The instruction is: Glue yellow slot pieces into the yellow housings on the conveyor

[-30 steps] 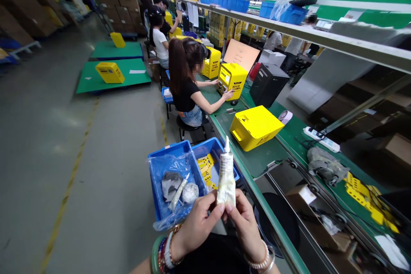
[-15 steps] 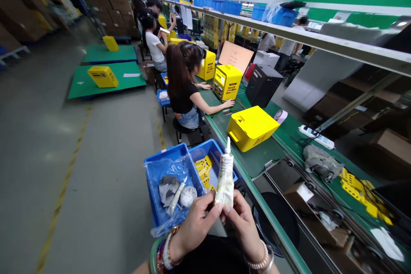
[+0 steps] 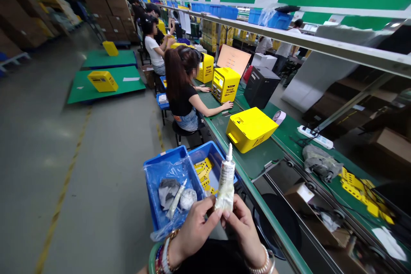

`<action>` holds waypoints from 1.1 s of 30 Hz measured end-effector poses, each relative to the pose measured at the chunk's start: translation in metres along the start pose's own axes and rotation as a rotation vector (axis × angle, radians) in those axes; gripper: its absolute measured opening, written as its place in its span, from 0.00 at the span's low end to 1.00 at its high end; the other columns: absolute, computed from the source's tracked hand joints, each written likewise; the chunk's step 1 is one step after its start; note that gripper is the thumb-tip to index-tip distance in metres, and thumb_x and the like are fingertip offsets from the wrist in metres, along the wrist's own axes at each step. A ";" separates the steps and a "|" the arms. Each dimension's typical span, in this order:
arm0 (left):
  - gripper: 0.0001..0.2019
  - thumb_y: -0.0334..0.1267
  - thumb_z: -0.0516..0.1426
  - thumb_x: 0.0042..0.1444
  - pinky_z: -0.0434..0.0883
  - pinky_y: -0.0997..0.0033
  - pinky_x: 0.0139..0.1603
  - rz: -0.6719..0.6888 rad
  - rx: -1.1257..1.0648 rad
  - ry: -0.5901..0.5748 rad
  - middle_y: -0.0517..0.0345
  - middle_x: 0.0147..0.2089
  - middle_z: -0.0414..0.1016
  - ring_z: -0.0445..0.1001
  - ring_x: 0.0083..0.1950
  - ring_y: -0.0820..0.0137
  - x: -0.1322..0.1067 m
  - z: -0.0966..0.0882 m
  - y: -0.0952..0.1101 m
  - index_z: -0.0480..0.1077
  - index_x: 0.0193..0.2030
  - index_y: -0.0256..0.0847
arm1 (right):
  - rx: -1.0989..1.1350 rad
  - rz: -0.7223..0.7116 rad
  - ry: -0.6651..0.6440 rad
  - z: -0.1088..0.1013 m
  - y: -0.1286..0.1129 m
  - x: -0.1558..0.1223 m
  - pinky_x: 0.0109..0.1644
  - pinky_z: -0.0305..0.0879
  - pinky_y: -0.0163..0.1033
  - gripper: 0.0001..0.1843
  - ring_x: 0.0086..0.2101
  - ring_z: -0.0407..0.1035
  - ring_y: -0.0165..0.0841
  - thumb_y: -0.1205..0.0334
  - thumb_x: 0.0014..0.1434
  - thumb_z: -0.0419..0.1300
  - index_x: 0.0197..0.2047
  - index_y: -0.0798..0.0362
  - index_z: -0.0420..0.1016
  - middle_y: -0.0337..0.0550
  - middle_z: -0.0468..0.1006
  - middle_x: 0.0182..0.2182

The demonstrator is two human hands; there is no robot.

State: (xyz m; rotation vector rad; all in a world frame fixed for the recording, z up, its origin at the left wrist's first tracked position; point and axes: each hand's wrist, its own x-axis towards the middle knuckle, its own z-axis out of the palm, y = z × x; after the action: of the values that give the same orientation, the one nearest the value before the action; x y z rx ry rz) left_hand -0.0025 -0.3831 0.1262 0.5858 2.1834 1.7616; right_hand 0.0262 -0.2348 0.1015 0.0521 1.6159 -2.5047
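Between my hands stands a crumpled white glue-type tube with a pointed nozzle aimed upward. My left hand pinches the tube's lower end from the left, thumb in front. On the other side my right hand grips the same end, the two thumbs close together. Just beyond, a blue bin lined with clear plastic holds a second tube, a round white bundle and a dark grey wad. Yellow flat parts lie in the adjoining blue bin.
A yellow housing lies on the green workbench, near an upright yellow unit and a black case. A seated co-worker reaches over the bench. To the right are a power strip and a grey plastic bag.
The tube sits slightly lower in view, its nozzle shifted a little right. Both hands keep their hold on its lower end.
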 end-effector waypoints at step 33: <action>0.22 0.58 0.59 0.52 0.66 0.73 0.27 -0.191 -0.094 -0.215 0.60 0.23 0.68 0.66 0.25 0.70 0.081 0.124 -0.005 0.71 0.32 0.38 | -0.125 -0.244 0.379 -0.107 -0.038 -0.045 0.28 0.60 0.33 0.22 0.23 0.65 0.27 0.44 0.58 0.60 0.46 0.53 0.74 0.37 0.72 0.24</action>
State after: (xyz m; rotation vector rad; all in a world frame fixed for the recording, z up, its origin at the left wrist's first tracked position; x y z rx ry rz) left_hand -0.0182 -0.2391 0.0969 0.5009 1.9323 1.6124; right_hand 0.0584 -0.1170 0.0961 0.3540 2.0308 -2.6907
